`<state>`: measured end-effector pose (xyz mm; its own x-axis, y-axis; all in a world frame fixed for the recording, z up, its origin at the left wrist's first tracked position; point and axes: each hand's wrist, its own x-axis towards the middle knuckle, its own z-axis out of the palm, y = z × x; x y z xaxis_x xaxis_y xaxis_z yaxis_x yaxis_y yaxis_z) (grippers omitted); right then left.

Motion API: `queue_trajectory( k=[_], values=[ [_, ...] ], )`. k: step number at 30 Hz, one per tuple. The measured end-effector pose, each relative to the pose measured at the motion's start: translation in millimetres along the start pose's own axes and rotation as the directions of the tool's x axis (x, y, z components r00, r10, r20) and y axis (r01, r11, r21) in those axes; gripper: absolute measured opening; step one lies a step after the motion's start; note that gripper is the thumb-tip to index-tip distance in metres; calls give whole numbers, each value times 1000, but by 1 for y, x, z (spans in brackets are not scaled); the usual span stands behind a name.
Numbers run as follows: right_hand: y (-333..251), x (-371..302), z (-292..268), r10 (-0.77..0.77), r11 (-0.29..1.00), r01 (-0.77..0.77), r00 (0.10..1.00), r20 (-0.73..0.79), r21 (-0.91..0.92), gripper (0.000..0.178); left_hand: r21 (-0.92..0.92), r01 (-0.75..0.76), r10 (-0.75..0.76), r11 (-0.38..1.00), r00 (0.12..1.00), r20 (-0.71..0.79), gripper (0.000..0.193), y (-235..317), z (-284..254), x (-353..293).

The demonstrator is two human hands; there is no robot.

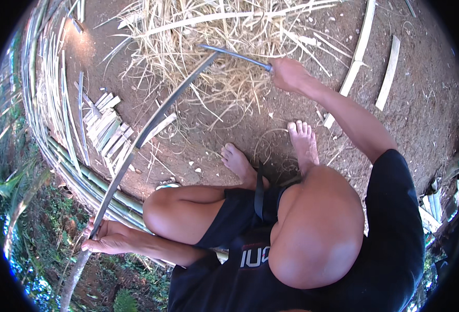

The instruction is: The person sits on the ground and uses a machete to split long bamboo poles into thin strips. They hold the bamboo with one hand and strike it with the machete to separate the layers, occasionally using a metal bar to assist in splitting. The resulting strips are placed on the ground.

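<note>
My left hand [110, 236] is closed round a long bamboo strip [160, 112], which slants from the lower left up to the top middle. In my right hand [289, 74] is the handle of a knife [240, 55] with a long, narrow blade. That blade crosses the strip close to its far end, and the two look to be touching there. Beneath them lies a pile of pale, curly bamboo shavings [214, 78]. The part of the knife's handle inside my fist is hidden.
Short split bamboo pieces [107, 125] lie in a cluster at left. Green bamboo poles [91, 177] and long thin strips [63, 104] line the left edge, with plants beyond. Two flat bamboo lengths [389, 73] rest on the soil at right. My bare feet [302, 140] stand before the shavings.
</note>
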<state>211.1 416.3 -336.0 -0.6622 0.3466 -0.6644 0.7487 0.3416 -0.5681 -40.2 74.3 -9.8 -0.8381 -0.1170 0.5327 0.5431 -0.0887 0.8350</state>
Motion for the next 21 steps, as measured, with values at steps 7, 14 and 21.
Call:
queue_trajectory(
  k=[7,14,21],
  values=[
    [-1,2,2,92,987,-95,995,29,127,32,37,-64,68,997,993,-95,35,-1,11,-2],
    [-103,-75,29,-558,820,562,827,-74,109,20,15,-138,137,990,990,11,38,8,14,-7],
    [-4,10,5,107,989,-110,994,34,99,20,87,-148,151,985,988,-32,38,3,20,-17]
  ],
)
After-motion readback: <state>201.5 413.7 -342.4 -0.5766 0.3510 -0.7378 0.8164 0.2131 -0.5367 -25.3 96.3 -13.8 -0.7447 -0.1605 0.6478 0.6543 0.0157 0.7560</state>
